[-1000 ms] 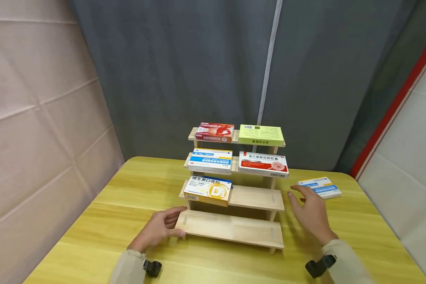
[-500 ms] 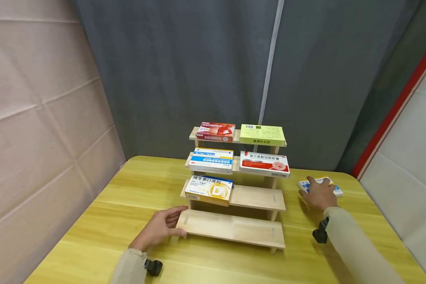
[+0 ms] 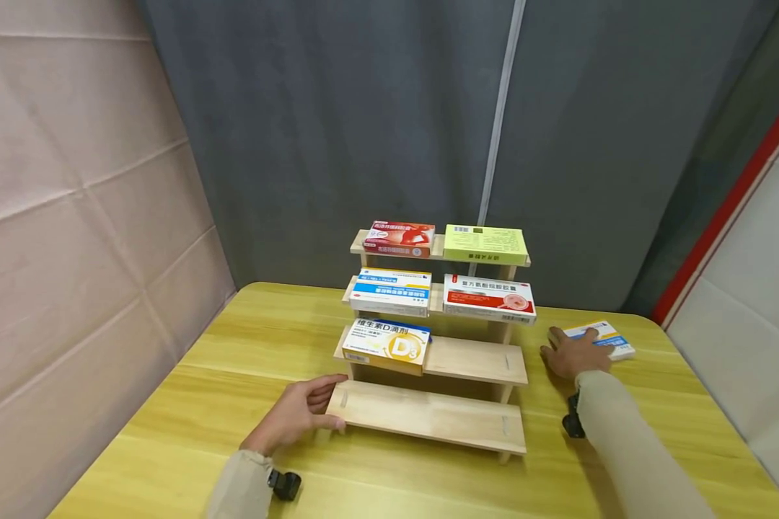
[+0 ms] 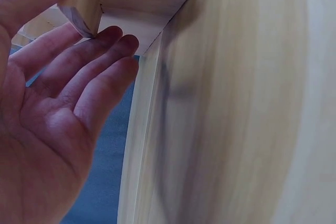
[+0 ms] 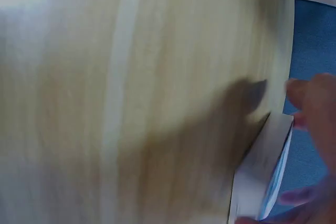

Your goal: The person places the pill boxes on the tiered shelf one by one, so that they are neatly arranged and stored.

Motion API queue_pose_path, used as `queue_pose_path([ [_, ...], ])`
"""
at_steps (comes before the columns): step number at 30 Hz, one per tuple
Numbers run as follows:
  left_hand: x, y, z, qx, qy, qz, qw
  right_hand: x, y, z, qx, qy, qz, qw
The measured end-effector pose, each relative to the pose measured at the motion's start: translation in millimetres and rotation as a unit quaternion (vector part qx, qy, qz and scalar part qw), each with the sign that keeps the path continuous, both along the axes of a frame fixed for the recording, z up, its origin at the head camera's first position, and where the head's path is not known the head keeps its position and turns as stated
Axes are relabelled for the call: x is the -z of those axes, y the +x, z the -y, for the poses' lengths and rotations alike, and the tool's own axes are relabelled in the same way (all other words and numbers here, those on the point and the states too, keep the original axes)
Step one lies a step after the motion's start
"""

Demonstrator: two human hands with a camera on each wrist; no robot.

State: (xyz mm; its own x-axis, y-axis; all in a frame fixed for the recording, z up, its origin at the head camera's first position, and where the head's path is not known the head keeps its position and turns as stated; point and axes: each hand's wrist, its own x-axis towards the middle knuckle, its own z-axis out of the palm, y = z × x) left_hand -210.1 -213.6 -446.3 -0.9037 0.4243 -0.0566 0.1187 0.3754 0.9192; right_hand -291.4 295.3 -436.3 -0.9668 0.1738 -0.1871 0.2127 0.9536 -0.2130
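A four-step wooden display rack [image 3: 428, 414] stands on the table. My left hand [image 3: 293, 412] holds the left end of its lowest step, thumb at the front corner and fingers behind; the left wrist view shows the fingers [image 4: 107, 69] around that wooden end. To the right of the rack, a blue, white and yellow medicine box [image 3: 615, 342] lies flat on the table. My right hand [image 3: 574, 355] reaches over it from above and grips it, covering its left part. In the right wrist view, fingertips bracket the box's white side [image 5: 257, 182].
On the rack's upper steps lie a red box [image 3: 399, 239], a green box [image 3: 485, 245], a blue-and-white box [image 3: 391, 292], a red-and-white box [image 3: 489, 297] and a vitamin D box [image 3: 386, 346]. A grey curtain [image 3: 337, 130] hangs behind the table [image 3: 234, 382].
My right hand has moved from beside the rack, outward to the right, onto the medicine box, and now grips it. The left hand has stayed at the rack's lowest step.
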Motion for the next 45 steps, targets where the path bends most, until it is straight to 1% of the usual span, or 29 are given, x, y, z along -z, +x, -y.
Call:
queue_pose_path([
  [2, 0.6, 0.0, 0, -0.002, 0.002, 0.002, 1.0, 2.0, 1.0, 0, -0.003, -0.008, -0.02, 1.0],
  [5, 0.9, -0.4, -1, -0.003, 0.001, 0.001, 1.0, 5.3, 4.4, -2, -0.006, -0.025, -0.063, 0.998],
  [10, 0.2, -0.5, -1, -0.004, -0.001, 0.003, 1.0, 15.7, 12.9, -11, -0.011, -0.037, -0.142, 0.989],
  [13, 0.1, -0.7, 0, -0.005, -0.003, 0.005, 1.0, 21.4, 15.9, -19, -0.011, -0.043, -0.17, 0.984],
  [14, 0.2, -0.7, 0, -0.007, -0.004, 0.005, 1.0, 22.2, 16.4, -21, -0.012, -0.044, -0.173, 0.984],
  [17, 0.2, -0.8, 1, -0.013, -0.006, 0.004, 0.9999, 21.7, 17.0, -27, -0.013, -0.045, -0.162, 0.986],
  [20, 0.8, -0.5, 1, -0.019, -0.008, 0.001, 0.9998, 18.2, 18.5, -31, -0.018, -0.046, -0.132, 0.99],
  [24, 2.2, 0.1, 0, -0.012, -0.008, 0.002, 0.9999, 13.4, 23.1, -37, -0.017, -0.055, -0.092, 0.994],
  [27, 2.5, -0.2, -1, -0.009, -0.007, 0.001, 0.9999, 11.2, 25.5, -39, -0.017, -0.056, -0.082, 0.995],
  [33, 1.3, -0.8, 0, -0.008, -0.008, 0.0, 0.9999, 12.6, 27.9, -39, -0.018, -0.044, -0.089, 0.995],
  [37, 1.0, -0.1, 0, -0.005, -0.008, -0.001, 1.0, 16.0, 29.4, -40, -0.02, -0.045, -0.103, 0.994],
  [45, 1.6, 0.9, -1, -0.011, 0.004, 0.008, 0.9999, 19.5, 34.1, -45, -0.05, -0.048, -0.143, 0.987],
])
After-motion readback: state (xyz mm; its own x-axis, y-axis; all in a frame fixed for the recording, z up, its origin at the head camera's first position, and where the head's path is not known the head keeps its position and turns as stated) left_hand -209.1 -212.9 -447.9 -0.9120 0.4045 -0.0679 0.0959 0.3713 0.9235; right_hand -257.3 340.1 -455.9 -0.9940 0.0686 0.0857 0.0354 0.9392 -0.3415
